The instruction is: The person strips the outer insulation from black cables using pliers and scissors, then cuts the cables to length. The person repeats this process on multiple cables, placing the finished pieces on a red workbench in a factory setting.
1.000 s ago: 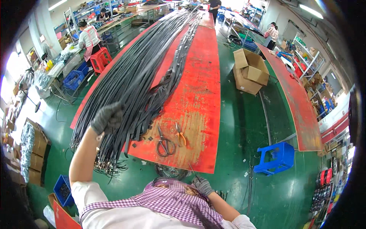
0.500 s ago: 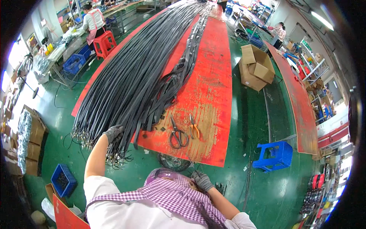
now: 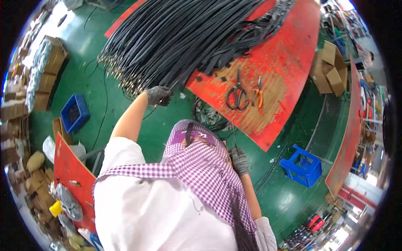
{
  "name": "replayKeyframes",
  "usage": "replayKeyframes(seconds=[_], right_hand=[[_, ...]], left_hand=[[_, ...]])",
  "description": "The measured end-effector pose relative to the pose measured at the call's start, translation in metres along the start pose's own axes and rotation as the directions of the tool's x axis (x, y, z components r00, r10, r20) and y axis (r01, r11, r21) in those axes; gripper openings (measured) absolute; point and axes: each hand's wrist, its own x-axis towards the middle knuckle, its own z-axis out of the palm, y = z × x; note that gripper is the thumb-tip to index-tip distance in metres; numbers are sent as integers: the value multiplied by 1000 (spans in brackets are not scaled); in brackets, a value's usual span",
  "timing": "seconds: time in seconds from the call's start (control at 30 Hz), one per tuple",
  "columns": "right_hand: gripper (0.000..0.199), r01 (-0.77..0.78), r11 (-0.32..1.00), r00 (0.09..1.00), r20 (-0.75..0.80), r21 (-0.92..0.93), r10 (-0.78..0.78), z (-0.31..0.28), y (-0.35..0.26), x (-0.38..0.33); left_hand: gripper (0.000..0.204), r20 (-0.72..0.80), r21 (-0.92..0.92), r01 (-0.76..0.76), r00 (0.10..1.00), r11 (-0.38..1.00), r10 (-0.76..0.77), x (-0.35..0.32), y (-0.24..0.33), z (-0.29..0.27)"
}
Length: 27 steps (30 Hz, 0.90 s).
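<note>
A thick spread of long black flat cables (image 3: 176,37) covers the red table (image 3: 289,75), with stripped metallic-looking ends hanging past its near left edge. My left hand (image 3: 159,96), in a grey glove, is closed around the end of a black cable at the near corner of that spread. Close to my apron, my gloved right hand (image 3: 239,161) is curled, with thin dark strands (image 3: 234,136) rising from it; what sits inside its fingers is hidden. Black-handled scissors (image 3: 238,94) and orange-handled pliers (image 3: 258,93) lie on the table's worn near part.
Coiled wire (image 3: 208,116) hangs or lies below the table's near edge. A blue stool (image 3: 302,166) stands at the right, and an open cardboard box (image 3: 328,71) beyond it. On the left floor is a blue bin (image 3: 75,113) with dark pieces; another red board (image 3: 69,167) is nearer me.
The view has tilted down and turned. My left hand has moved from resting on the cables to just off their ends, gripping one. My right hand stays low near my apron.
</note>
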Motion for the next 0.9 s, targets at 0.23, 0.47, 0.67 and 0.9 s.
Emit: replayKeyframes(seconds=[0.23,0.47,0.67,0.9], right_hand=[[22,-113,953,994,36,281,107,-8,-28,21],[38,50,996,991,121,75,-59,8,-3,14],[38,55,998,991,119,11,-55,19,11,7],[32,-10,997,993,122,71,2,28,27,1]], left_hand=[[27,-255,-578,-46,959,815,-127,-8,-47,9],[54,-240,-900,-197,969,388,-65,-43,-36,45],[51,-189,-952,-152,975,266,-120,-34,-63,56],[24,-384,-882,-339,920,328,-82,13,-71,45]])
